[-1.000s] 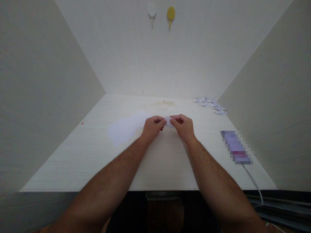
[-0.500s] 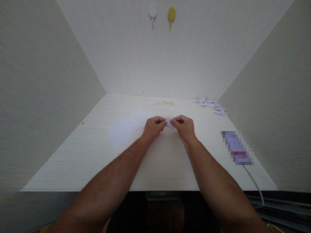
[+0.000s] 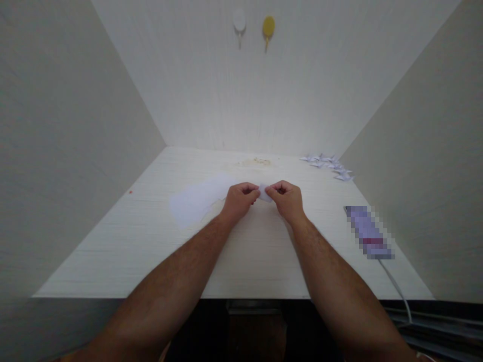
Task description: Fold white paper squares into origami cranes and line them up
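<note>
Small white paper (image 3: 265, 193) sits between the left hand (image 3: 240, 198) and the right hand (image 3: 289, 197), each pinching one side with thumb and fingers closed, around the middle of the counter (image 3: 260, 261). Open room spreads toward the counter's front edge; a white sheet (image 3: 192, 201) lies left of the counter's middle, folded papers (image 3: 344, 176) at its back right corner, a pixelated object (image 3: 369, 232) near its right edge.

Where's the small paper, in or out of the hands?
In: left hand and right hand pinch the paper from opposite sides.
</note>
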Demonstrator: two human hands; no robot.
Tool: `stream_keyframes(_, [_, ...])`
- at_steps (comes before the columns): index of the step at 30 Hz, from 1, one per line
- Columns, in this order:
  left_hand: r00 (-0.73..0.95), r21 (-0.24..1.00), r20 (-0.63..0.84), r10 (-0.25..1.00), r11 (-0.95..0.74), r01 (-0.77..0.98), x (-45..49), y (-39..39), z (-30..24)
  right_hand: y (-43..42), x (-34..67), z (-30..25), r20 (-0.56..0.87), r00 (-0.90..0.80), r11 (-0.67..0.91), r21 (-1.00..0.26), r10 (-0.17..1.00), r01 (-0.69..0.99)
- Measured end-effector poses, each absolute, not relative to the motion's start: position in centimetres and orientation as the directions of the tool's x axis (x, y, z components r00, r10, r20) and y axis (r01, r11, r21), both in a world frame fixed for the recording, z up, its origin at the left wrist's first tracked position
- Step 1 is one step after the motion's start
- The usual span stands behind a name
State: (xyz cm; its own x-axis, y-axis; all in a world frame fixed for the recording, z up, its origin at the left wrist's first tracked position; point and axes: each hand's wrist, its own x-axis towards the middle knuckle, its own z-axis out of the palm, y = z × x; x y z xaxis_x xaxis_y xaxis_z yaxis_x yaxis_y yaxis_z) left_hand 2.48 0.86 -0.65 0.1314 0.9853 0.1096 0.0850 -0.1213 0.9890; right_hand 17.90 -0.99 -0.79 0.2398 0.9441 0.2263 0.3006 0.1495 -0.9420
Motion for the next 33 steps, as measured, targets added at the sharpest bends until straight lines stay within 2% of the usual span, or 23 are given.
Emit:
stream_keyframes(4, [0.107,0.973,0.147,0.983,-0.163,0.161,2.5,0.9,-0.8,-0.9,17.8,-0.9,0.255,0.21,0.187,-0.936,0.944,0.297])
stream_keyframes(8, [0.16,0.914,0.242,0.957,-0.28,0.292,2.4,0.9,-0.9,-1.0,17.9,-1.1,0.251,0.065,0.227,-0.94,0.966,0.256])
stream_keyframes(11, [0.234,0.83,0.295,0.926,-0.37,0.417,2.2,0.7,-0.9,-1.1,18.1,-1.1,0.231,0.003,0.216,-0.913,0.973,0.347])
stream_keyframes(16, [0.331,0.742,0.332,0.883,-0.462,0.486,1.8,0.5,-0.6,-1.5,18.5,-1.0,0.27,-0.037,0.255,-0.843,0.962,0.474])
stream_keyframes(19, [0.334,0.768,0.323,0.885,-0.451,0.454,1.8,0.5,-0.5,-1.7,18.5,-0.9,0.278,-0.026,0.258,-0.848,0.96,0.463])
stream_keyframes(23, [0.257,0.852,0.28,0.925,-0.362,0.378,2.1,0.4,-0.6,-1.8,18.1,-0.6,0.256,0.053,0.22,-0.904,0.965,0.368])
stream_keyframes(30, [0.176,0.972,0.199,0.964,-0.217,0.088,2.7,0.7,-1.2,-1.6,17.6,-0.8,0.252,0.204,0.204,-0.951,0.946,0.231])
stream_keyframes(33, [0.151,0.989,0.148,0.977,-0.149,-0.002,3.0,0.9,-1.8,-1.6,17.3,-0.7,0.258,0.24,0.198,-0.949,0.936,0.245])
